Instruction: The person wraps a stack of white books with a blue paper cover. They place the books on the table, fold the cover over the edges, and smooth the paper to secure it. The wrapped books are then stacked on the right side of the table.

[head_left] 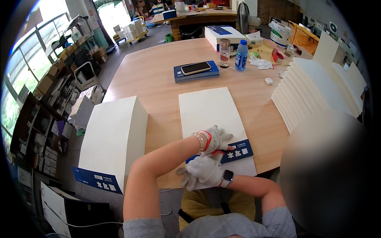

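Note:
In front of me on the table lies a white sheet or pad (208,109) with a dark blue printed strip (243,151) across its near part. My left hand (217,139), in a white glove with red trim, rests on the sheet and strip, its fingers stretched to the right. Nearer to me, my right hand (203,171), also gloved, lies over the strip's left part, its fingers spread to the left. It crosses below the left hand, and the two nearly touch. Between them they hide much of the strip. Neither hand visibly grips anything.
A tall white stack (107,131) with a blue strip stands left. Fanned white stacks (305,87) stand right. Farther back are blue books (194,78) under a phone (196,68), a glass bottle (224,53), a blue bottle (241,56), and a boxy white-and-blue stack (224,37).

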{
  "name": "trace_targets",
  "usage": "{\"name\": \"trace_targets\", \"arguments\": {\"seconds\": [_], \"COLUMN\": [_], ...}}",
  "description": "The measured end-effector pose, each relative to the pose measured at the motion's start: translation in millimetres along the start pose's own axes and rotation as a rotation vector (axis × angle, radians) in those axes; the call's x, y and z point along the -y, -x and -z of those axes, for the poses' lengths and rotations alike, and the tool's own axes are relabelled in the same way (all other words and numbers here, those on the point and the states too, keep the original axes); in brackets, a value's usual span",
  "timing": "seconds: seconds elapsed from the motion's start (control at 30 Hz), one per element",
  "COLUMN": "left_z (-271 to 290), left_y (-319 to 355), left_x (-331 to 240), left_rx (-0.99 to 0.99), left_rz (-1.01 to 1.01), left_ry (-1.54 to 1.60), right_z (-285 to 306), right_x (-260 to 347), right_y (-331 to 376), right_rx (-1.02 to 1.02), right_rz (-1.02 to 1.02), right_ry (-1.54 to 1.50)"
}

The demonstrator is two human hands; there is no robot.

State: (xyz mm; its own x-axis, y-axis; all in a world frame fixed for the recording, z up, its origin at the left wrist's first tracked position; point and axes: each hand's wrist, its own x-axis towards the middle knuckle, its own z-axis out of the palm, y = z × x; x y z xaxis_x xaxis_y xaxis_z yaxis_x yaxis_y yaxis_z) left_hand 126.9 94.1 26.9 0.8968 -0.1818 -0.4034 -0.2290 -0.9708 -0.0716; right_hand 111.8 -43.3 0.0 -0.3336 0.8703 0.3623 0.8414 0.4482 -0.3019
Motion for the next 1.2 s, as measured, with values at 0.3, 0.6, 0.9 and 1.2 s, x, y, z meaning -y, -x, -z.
{"name": "trace_targets", "arguments": {"seconds": [0.3, 0.6, 0.9, 1.2], "left_z": [22, 63, 28, -74], "left_y": [12, 16, 46, 72], "left_x": [-7, -25, -38, -133], "left_rx": [0.006, 0.231, 0.054, -0.474], "left_rz": [-0.129, -0.115, 0.207, 0.259], "left_ry": [-0.097, -0.074, -0.133, 3.209], "right_z": [-8, 101, 97, 75], "right_x": [1, -127, -111, -162], "right_y": [-16, 186, 146, 83], "right_rx": [-0.002, 0.301, -0.387, -0.357], "right_rz": [0.138, -0.257, -0.865, -1.012], "right_ry": [-0.073, 0.132, -0.246, -1.093]}}
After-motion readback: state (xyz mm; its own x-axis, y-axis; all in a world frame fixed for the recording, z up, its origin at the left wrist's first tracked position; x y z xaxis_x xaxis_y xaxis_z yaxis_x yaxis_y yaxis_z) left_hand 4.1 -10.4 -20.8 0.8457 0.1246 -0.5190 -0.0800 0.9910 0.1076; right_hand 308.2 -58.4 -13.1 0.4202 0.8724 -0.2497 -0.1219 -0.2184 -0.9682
